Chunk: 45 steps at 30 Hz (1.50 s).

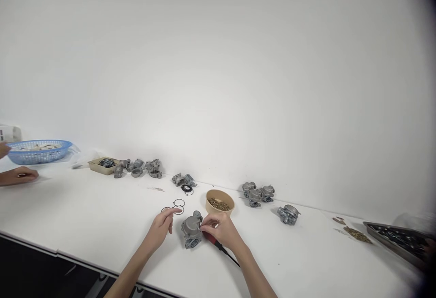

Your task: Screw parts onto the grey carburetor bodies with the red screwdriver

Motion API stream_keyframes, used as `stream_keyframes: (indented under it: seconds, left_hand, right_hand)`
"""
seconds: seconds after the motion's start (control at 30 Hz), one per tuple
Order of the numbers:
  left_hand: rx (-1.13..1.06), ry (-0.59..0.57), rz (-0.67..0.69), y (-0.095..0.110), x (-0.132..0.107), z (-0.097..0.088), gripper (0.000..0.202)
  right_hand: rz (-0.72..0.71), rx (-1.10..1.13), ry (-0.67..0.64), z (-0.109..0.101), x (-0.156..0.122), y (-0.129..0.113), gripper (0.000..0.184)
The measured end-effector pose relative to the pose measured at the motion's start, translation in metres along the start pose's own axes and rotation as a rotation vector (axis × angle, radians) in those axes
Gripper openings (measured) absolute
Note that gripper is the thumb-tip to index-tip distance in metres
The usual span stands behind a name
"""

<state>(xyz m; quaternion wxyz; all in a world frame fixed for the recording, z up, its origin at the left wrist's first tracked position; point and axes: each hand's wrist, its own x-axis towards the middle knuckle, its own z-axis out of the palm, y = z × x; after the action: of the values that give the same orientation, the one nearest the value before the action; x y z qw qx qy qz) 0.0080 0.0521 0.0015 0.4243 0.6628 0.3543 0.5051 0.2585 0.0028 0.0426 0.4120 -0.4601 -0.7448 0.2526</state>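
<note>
A grey metal carburetor (191,230) stands on the white table between my hands. My right hand (218,229) is at its right side, thumb and fingertips pinched together against the casting; whatever they hold is too small to make out. Beneath that hand lies a red and black corded tool (214,240), partly covered. To the left of the carburetor, my left hand (162,229) hovers with its index finger stretched out and nothing visible in it. That fingertip overlaps thin black rubber rings (179,203) lying on the table.
Behind my right hand sits a tan bowl (220,198) of small brass-coloured screws. More carburetors (259,193) stand along the wall, with one (289,215) farther right. A dark tray (397,241) is at far right. Another person's hand (20,175) rests near a blue basket (39,152).
</note>
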Motion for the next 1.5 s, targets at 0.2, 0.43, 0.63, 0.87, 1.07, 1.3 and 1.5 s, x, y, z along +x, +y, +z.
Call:
stream_keyframes:
  seconds: [0.2, 0.43, 0.63, 0.87, 1.07, 1.3, 1.5]
  left_hand:
    - [-0.357, -0.015, -0.283, 0.0, -0.003, -0.001, 0.029]
    - [-0.832, 0.092, -0.583, 0.011, -0.004, -0.014, 0.014]
    - [-0.867, -0.003, -0.554, 0.013, -0.007, -0.015, 0.023]
    - [-0.76, -0.105, -0.498, 0.009, -0.009, -0.014, 0.023]
    - [-0.727, -0.077, -0.46, 0.012, -0.009, -0.011, 0.022]
    - [-0.42, 0.027, -0.317, 0.015, -0.007, -0.004, 0.038]
    - [-0.163, 0.04, -0.105, 0.013, -0.006, 0.014, 0.022]
  right_hand:
    - [-0.009, -0.021, -0.014, 0.001, -0.001, 0.0, 0.011]
    - [-0.056, -0.084, -0.023, -0.001, -0.001, -0.005, 0.01]
    - [-0.065, -0.103, -0.042, -0.002, 0.0, -0.005, 0.011]
    - [-0.098, -0.117, -0.046, -0.002, 0.0, -0.006, 0.013]
    - [-0.108, -0.127, -0.048, -0.002, 0.0, -0.005, 0.014]
    - [-0.107, -0.116, -0.051, -0.002, 0.0, -0.005, 0.014]
    - [-0.108, -0.102, -0.05, -0.002, -0.001, -0.003, 0.014]
